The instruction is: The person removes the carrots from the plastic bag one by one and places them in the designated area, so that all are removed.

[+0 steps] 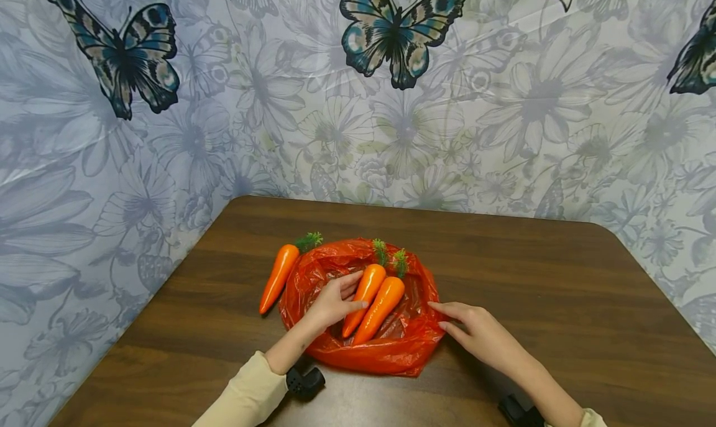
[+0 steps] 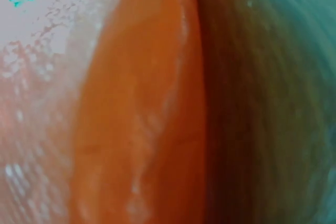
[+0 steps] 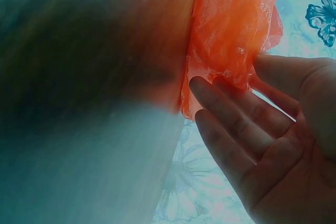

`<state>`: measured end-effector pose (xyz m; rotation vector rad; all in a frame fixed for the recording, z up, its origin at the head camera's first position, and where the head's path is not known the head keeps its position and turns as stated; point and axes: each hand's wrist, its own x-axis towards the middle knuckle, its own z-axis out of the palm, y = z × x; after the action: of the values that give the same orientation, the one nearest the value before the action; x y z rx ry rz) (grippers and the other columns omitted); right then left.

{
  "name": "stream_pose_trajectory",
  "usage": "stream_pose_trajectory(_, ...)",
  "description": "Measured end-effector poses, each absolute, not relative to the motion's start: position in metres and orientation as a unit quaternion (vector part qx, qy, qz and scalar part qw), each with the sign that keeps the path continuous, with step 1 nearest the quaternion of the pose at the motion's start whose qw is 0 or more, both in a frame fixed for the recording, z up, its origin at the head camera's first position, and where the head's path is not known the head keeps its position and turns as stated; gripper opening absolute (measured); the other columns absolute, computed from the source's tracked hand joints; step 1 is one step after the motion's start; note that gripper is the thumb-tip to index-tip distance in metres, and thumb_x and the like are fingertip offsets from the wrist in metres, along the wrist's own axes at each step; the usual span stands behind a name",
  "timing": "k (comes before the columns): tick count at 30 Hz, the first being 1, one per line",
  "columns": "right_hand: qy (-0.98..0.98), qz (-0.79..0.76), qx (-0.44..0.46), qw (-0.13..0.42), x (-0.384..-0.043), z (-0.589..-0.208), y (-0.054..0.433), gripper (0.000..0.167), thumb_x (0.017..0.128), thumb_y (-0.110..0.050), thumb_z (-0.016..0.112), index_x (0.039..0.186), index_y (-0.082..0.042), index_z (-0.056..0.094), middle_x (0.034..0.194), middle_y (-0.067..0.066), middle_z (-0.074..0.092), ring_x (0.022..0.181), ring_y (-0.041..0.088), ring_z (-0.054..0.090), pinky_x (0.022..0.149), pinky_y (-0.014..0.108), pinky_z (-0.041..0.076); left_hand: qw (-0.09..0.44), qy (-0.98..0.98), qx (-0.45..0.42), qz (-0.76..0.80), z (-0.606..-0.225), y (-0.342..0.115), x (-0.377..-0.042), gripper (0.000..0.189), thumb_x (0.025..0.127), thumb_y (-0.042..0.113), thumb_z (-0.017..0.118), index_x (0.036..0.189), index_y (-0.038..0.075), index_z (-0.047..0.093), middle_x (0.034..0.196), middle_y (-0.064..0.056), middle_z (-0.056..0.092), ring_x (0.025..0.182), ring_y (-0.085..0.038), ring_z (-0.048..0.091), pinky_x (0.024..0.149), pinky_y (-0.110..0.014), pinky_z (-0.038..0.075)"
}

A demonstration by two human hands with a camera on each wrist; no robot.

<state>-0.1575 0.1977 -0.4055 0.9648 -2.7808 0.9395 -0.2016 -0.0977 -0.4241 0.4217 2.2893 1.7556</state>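
Note:
A red plastic bag [image 1: 366,357] lies spread open on the table, its rim forming a rough ring. Two orange carrots, a left one [image 1: 370,282] and a right one [image 1: 386,299], lie side by side in its opening with green tops pointing away. My left hand [image 1: 334,299] reaches over the bag and holds the left carrot, thumb across its front and fingers along its far side. At the bag's right edge, my right hand [image 1: 483,334] pinches the plastic between thumb and index finger; the other fingers extend loosely in the right wrist view.
A third carrot [image 1: 278,281] with a green top lies on the brown wooden table [image 1: 531,278], just left of the bag. Behind the table hangs a floral cloth [image 1: 425,147] with butterflies. Dark wrist devices sit on both wrists.

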Motion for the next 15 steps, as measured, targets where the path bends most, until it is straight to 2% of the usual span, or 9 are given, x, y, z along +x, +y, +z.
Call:
stream_pose_trajectory(6,-0.900,0.301,0.313,0.029,-0.1582,-0.4059,0.1981,0.037,0.087,-0.009,0.067,0.123,-0.005,0.063,0.113,0.005,0.064,0.103,0.022,0.060,0.082,0.038,0.050,0.126,0.775,0.128,0.606,-0.4289,-0.0941,-0.2015,0.065,0.085,0.001,0.067,0.141,-0.006,0.034,0.139,-0.027,0.037,0.125,-0.038,0.038,0.096,-0.044,0.039)
stream_pose_trajectory(15,-0.900,0.300,0.314,0.029,-0.1588,-0.4053,0.1983,0.037,0.087,-0.008,0.067,0.123,-0.005,0.062,0.114,0.006,0.064,0.104,0.022,0.060,0.082,0.038,0.050,0.123,0.746,0.124,0.642,-0.4306,-0.0933,-0.2009,0.061,0.085,-0.007,0.062,0.140,-0.009,0.034,0.139,-0.029,0.036,0.125,-0.038,0.039,0.093,-0.041,0.043)
